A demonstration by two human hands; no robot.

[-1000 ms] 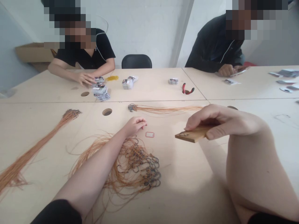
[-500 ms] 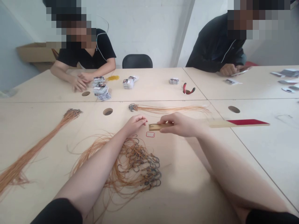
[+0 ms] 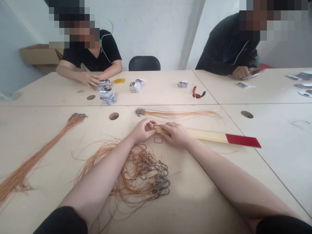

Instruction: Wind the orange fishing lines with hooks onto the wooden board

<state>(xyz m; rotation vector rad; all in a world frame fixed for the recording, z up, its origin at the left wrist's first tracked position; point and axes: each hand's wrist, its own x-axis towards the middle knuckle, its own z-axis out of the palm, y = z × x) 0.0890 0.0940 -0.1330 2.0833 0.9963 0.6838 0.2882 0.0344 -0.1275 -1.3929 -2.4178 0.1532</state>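
Observation:
My right hand (image 3: pixel 177 134) is closed around the left part of a long flat wooden strip (image 3: pixel 209 134), whose far right end is red. At the strip's left tip, my left hand (image 3: pixel 144 130) has its thumb and fingers pinched together; anything between them is too small to make out. A small red-framed label (image 3: pixel 158 140) lies on the table just below the strip's tip. Under and beside my left forearm spreads a tangled pile of hooks (image 3: pixel 159 182) with orange lines (image 3: pixel 97 159).
Another hook bundle (image 3: pixel 156 113) lies beyond my hands, a long one (image 3: pixel 46 152) at the left. Farther back are stacked small packs (image 3: pixel 106 94), red-handled pliers (image 3: pixel 199 94) and table holes (image 3: pixel 113 116). Two people sit opposite, one holding a phone (image 3: pixel 253 74).
My right hand has shifted slightly left, and the strip's red end has swung left and nearer to me. My left hand now meets the tip. The left person's hand has moved to the packs.

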